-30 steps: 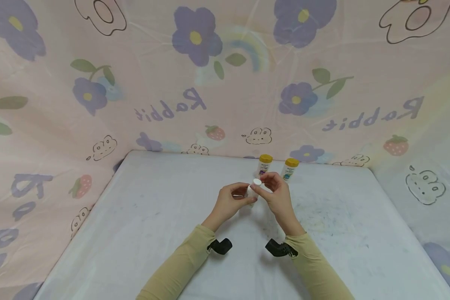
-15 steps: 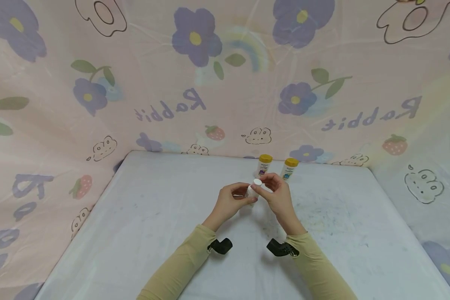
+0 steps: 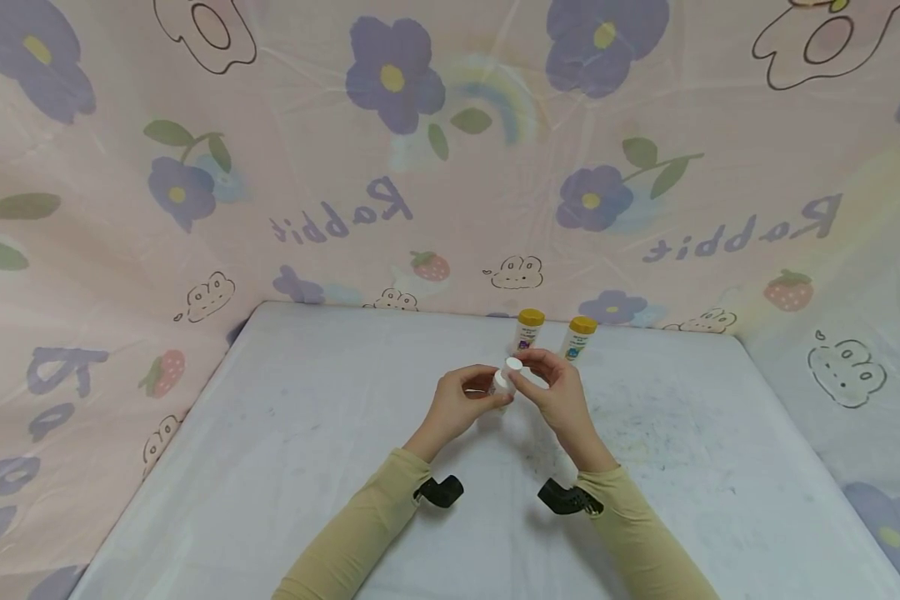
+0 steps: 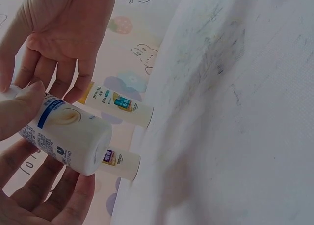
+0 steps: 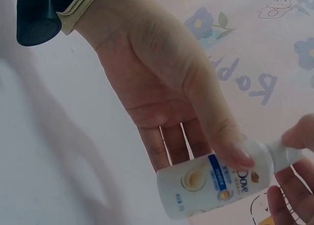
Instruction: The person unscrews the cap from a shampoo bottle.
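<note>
Both hands meet over the middle of the table around a small white Dove bottle (image 3: 500, 385), tilted, its label with a blue band facing the right wrist camera. My left hand (image 3: 459, 406) grips the body of the bottle, thumb on the near side and fingers behind. With thumb and fingers, my right hand (image 3: 560, 398) pinches the white cap (image 3: 513, 365) at the top. The cap (image 5: 283, 155) is at the bottle's neck in the right wrist view. In the left wrist view, the bottom of the bottle (image 4: 73, 132) points toward the table.
Two white bottles with yellow caps stand behind the right hand: one with a purple label patch (image 3: 528, 330), one with a teal patch (image 3: 579, 337). A white cloth covers the table (image 3: 330, 467). Patterned curtain (image 3: 450, 192) closes off the back and sides.
My right hand has shifted slightly right at the wrist and its fingers have turned a little on the cap. The left hand keeps its grip on the bottle, almost still.
</note>
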The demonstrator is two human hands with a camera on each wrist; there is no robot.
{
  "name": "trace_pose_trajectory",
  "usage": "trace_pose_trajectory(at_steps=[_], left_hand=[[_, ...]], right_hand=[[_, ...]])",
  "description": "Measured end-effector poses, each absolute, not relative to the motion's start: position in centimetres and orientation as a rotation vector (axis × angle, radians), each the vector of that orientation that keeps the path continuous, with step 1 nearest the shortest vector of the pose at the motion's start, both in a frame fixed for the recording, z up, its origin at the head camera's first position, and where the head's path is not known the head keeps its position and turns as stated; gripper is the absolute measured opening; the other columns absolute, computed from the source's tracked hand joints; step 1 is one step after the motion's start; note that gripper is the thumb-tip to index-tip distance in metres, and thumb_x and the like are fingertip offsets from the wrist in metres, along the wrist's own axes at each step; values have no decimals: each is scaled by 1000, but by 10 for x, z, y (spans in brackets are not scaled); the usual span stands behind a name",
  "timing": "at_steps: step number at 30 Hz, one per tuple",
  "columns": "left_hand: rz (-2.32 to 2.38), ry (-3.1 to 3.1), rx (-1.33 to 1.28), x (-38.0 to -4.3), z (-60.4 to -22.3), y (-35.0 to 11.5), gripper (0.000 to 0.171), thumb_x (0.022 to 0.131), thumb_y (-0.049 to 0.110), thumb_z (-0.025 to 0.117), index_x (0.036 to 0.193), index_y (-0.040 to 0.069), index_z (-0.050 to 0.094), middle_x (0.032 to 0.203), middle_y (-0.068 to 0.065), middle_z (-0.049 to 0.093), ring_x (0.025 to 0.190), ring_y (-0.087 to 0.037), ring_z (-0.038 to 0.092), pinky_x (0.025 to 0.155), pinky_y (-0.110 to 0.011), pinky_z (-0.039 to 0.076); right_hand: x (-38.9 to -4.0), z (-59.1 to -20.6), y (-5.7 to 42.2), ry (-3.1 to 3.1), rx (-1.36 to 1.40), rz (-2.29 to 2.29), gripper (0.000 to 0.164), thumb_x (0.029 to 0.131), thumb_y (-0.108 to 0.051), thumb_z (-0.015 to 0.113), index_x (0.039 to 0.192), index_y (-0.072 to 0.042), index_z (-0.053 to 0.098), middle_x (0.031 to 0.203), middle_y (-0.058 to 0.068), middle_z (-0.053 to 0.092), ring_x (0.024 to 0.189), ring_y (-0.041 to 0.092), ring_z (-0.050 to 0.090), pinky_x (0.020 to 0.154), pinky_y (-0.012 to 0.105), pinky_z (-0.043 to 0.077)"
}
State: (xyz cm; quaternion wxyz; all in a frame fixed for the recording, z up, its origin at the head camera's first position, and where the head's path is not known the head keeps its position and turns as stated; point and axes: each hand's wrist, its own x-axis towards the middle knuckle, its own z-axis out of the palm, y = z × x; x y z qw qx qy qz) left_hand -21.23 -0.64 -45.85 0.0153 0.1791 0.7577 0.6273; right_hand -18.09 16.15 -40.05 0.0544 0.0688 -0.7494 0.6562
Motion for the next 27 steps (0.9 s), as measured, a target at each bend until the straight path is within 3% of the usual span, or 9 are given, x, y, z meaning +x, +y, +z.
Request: trace_pose_trajectory(at_steps=[4,10,16,23,27], left_hand=[[1951,2356,553,-213,-459,-7,40,77,26,82,114,14,69,104,3,67,95,-11,62,81,-26,54],[1945,2362,552,-212,-459,-6,40,77,23,82,113,13,69,103,3,68,93,-10,63,81,-25,54],[1946,2360,544,-212,-459,-5,41,77,24,82,114,13,69,104,3,68,94,-10,63,81,-25,54],[1952,2362,543,-212,-457,-5,41,78,26,81,114,13,69,102,3,67,93,-11,62,82,-28,54],[1954,2361,535,-211,-457,-5,41,78,25,82,114,11,69,102,3,67,94,-11,62,83,-27,53]], right_hand=[[-180,-401,163,-2277,256,1993,33,89,-1,67,119,8,58,122,24,59,112,24,50,101,42,36],[-185,-409,166,-2253,308,2016,39,89,-2,66,126,6,56,123,20,60,115,21,52,99,33,40],[-196,-428,172,-2221,297,2009,43,86,-14,73,125,-4,58,122,12,62,118,24,51,103,46,37],[-190,-416,166,-2197,215,1983,41,83,-3,74,117,6,55,117,24,57,112,33,51,101,42,35],[-183,-406,161,-2210,161,1960,37,82,-3,75,111,6,54,111,21,58,107,29,54,98,41,36]])
